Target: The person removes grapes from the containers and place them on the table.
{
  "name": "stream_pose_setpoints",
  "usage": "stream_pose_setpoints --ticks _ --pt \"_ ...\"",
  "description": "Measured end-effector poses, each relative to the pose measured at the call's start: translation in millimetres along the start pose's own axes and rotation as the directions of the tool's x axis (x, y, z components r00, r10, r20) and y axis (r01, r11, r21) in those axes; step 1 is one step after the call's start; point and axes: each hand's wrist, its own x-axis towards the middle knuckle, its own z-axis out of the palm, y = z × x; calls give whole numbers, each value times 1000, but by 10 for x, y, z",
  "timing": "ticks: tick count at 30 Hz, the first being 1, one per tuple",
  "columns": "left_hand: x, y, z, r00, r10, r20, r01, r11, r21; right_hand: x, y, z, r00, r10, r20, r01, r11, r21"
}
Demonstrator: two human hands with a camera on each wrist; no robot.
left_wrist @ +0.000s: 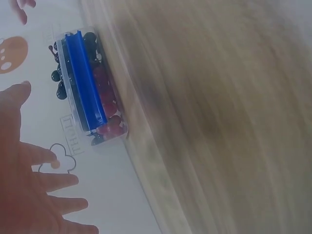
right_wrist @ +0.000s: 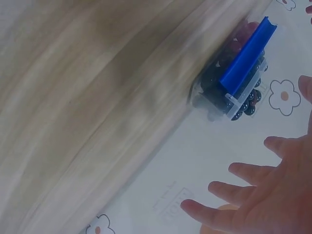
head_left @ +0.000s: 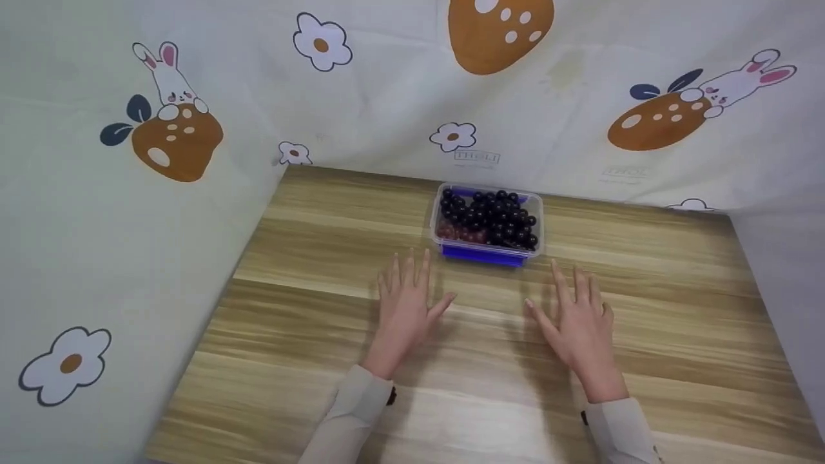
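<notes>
The left hand point(head_left: 405, 309) and right hand point(head_left: 583, 332) spread over the desk point(head_left: 477, 399), fingers extended, holding nothing. Just beyond, towards the far edge, the clear box point(head_left: 490, 249) stands uncovered, seemingly already full of dark fruit point(head_left: 495, 216) and red fruit point(head_left: 463, 234); whether handling remains, I cannot tell.

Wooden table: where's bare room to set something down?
In the head view, the table is bare left and right of the fruit box, and between the left hand and right hand. It's tight behind the box, near the patterned cloth.
</notes>
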Motion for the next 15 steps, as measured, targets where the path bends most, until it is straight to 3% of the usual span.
stream_pose_setpoints --ticks 15 --pt "214 -8 69 1000 2 15 -1 992 -124 158 -9 -17 998 -61 -24 64 990 127"
